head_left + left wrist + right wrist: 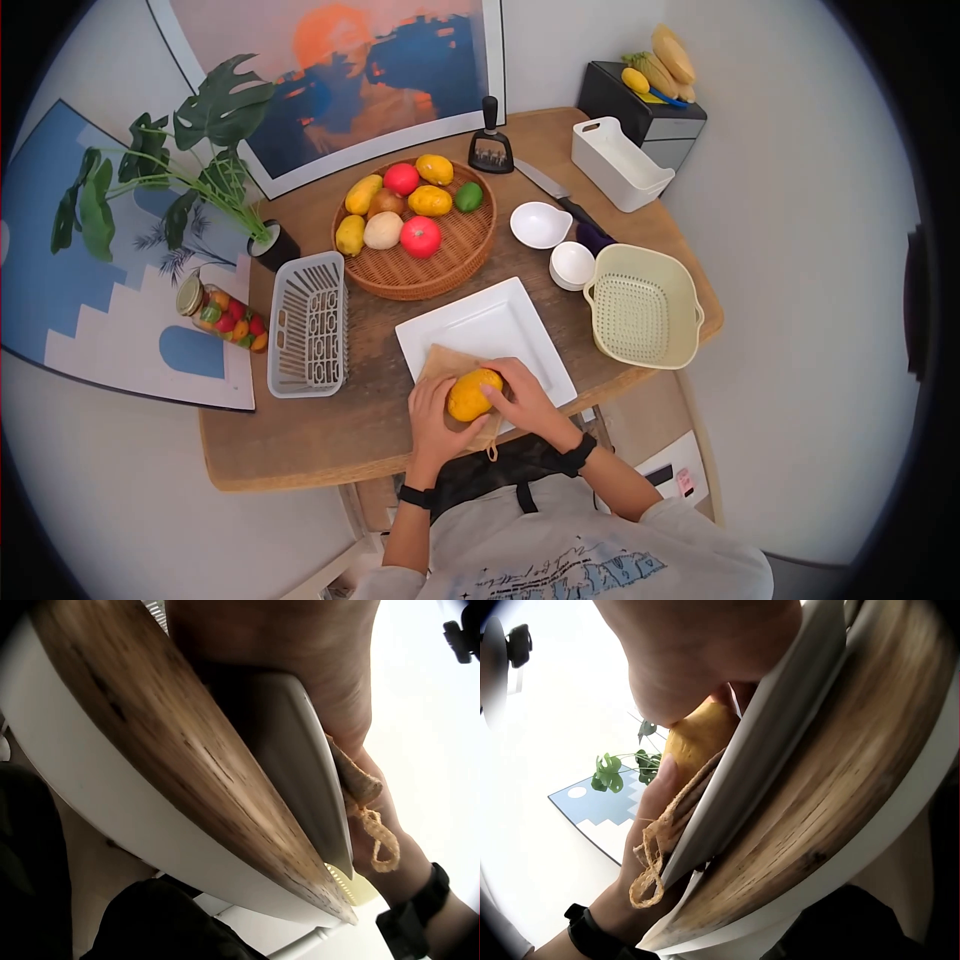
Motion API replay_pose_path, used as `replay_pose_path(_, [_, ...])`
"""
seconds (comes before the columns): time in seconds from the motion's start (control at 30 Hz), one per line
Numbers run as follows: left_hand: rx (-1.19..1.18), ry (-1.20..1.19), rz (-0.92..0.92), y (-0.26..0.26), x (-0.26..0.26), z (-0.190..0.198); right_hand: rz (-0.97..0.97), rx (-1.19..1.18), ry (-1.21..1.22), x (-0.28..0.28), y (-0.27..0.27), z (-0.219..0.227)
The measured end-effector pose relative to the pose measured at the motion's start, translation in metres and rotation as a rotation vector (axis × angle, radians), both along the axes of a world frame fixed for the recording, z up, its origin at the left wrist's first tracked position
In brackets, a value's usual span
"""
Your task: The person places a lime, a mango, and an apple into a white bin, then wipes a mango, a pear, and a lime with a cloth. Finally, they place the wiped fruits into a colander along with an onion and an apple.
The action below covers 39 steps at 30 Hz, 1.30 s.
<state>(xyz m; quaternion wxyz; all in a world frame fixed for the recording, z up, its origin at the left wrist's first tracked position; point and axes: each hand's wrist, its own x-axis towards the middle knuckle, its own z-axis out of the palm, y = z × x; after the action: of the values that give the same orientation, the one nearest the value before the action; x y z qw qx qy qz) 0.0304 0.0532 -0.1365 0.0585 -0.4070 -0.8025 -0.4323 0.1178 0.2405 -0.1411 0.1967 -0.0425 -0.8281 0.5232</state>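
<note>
Head view: left hand [436, 418] and right hand [530, 400] grasp a yellow fruit [472, 396] over a tan pad [443, 362] on the white plate [500, 318]. Left wrist: the pad's loop [370, 823] overhangs the plate. Right wrist: the fruit shows above the plate.

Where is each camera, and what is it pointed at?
Head: on the head, facing forward and down at the table and white plate; left hand, right hand and shirt show.
Left wrist: on that wrist, facing along the table; the left hand is close, the right beyond.
Right wrist: on that wrist, facing the yellow fruit; the right hand is close, the left beyond.
Both wrist views share the plate and tan loop.
</note>
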Motion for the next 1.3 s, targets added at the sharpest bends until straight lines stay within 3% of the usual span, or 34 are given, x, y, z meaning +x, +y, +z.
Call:
replay_pose_path(0.3, [-0.056, 0.037, 0.000, -0.005, -0.004, -0.017, 0.033, 0.017, 0.031, 0.000, 0.002, 0.006])
replay_pose_path(0.53, [0.013, -0.045, 0.015, 0.000, 0.002, 0.002, 0.005, -0.014, -0.019, 0.002, 0.000, 0.003])
replay_pose_path(0.83, [-0.028, 0.065, 0.020, 0.001, -0.003, -0.007, 0.000, 0.009, 0.007, 0.000, 0.000, 0.004])
replay_pose_path(1.3, [0.005, 0.051, 0.023, 0.002, -0.002, -0.004, -0.003, -0.015, 0.001, -0.001, 0.000, 0.004])
